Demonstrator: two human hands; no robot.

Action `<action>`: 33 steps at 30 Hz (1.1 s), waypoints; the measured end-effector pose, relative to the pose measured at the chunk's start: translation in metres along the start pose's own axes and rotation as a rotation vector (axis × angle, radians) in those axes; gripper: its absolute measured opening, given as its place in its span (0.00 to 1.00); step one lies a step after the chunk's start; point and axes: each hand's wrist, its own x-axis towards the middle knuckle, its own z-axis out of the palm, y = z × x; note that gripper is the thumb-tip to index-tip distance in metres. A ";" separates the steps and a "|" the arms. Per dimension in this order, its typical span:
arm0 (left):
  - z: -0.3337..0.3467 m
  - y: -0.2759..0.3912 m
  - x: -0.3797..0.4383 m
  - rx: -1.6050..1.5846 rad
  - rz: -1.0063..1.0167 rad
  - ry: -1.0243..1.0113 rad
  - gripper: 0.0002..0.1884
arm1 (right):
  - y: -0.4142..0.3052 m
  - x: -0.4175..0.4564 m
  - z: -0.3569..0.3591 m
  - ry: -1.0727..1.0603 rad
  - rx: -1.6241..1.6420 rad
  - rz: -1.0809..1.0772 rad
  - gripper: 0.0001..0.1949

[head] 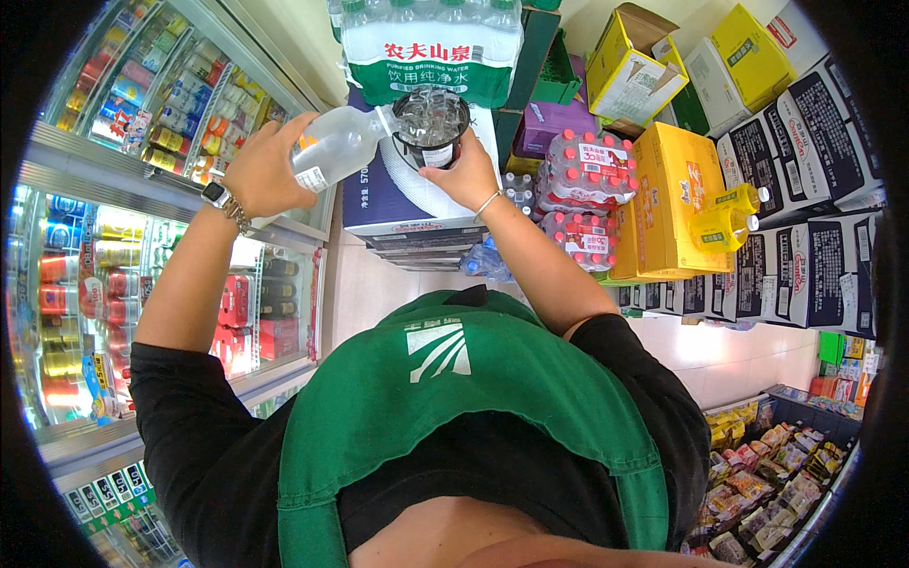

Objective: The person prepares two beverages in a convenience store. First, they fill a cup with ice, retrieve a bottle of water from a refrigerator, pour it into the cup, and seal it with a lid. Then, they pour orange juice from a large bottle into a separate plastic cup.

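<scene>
My left hand [266, 167] grips a frosted clear plastic bottle [341, 145], tipped so its mouth points right. The bottle's neck meets the rim of a black cup [433, 155] that bears a white label. Clear ice cubes [429, 117] fill the cup up to its rim. My right hand [465, 170] holds the cup from its right side, with the thumb in front. Whether liquid is flowing out of the bottle cannot be made out. Both hands are above a stack of dark blue and white cartons [412, 202].
A shrink-wrapped pack of water bottles [433, 57] stands behind the cup. Glass-door drink coolers [177, 284] line the left. Red-capped bottle packs [586, 170], a yellow carton [667, 199] and two yellow drink bottles [728, 216] are on the right. Packaged snacks [774, 476] fill a bin lower right.
</scene>
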 end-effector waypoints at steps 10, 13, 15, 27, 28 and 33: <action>0.004 -0.004 0.000 0.003 0.032 0.044 0.51 | 0.018 0.000 0.003 0.043 -0.009 -0.085 0.39; 0.002 -0.004 0.001 0.004 0.034 0.049 0.52 | 0.020 0.000 0.004 0.035 0.070 -0.089 0.39; 0.000 -0.002 0.001 -0.002 0.019 0.026 0.52 | 0.022 0.000 0.004 0.033 0.040 -0.079 0.39; -0.007 0.002 0.002 0.024 -0.012 -0.023 0.52 | 0.023 0.002 0.001 -0.050 0.049 0.020 0.46; -0.006 0.002 0.002 0.027 -0.008 -0.020 0.52 | 0.022 0.002 0.001 -0.051 0.054 0.019 0.46; -0.007 0.001 0.003 0.031 -0.004 -0.020 0.52 | 0.021 0.000 0.001 -0.030 0.049 0.008 0.46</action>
